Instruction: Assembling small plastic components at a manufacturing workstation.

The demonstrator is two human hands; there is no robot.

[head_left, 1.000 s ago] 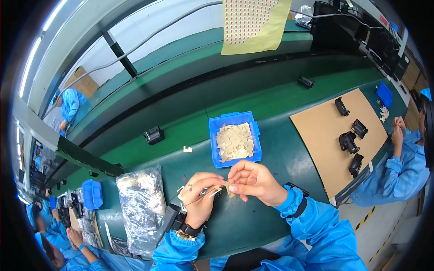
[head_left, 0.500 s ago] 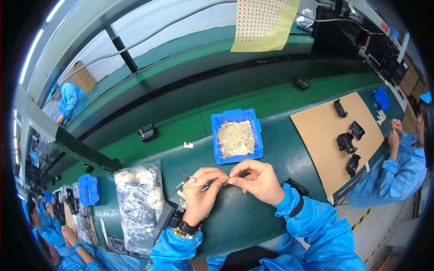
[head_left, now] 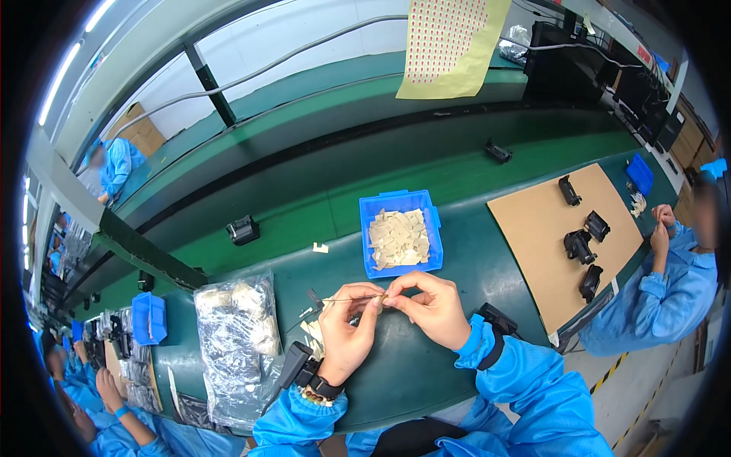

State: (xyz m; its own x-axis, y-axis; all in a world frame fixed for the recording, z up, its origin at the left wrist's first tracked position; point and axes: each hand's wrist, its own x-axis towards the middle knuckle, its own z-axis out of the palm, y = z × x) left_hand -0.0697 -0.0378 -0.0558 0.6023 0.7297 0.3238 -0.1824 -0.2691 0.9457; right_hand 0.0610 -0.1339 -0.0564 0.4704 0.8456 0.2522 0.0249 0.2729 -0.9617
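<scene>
Both hands meet above the green table, in front of the blue bin [head_left: 438, 228] that holds beige flat pieces [head_left: 397, 238]. My left hand [head_left: 346, 327] is closed in a pinch on a thin dark strip [head_left: 346, 299] that points left from its fingers. My right hand [head_left: 434, 308] pinches at the strip's right end, fingertips touching those of the left. Whatever small thing sits between the fingertips is mostly hidden. Loose beige pieces [head_left: 313, 330] lie beside my left hand. A black part [head_left: 496, 318] rests near my right wrist.
A clear plastic bag [head_left: 236, 343] of pale pieces lies left. One beige piece [head_left: 320, 248] sits beyond it. Black moulded parts [head_left: 244, 230] stand on the green belt; several more lie on a brown board [head_left: 533, 251] at right. Co-workers [head_left: 659, 282] sit on both sides.
My left hand has turned and its fingers have straightened, showing more of the thin strip, now nearly level. My right hand keeps its pinch almost in place. The view has shifted slightly.
</scene>
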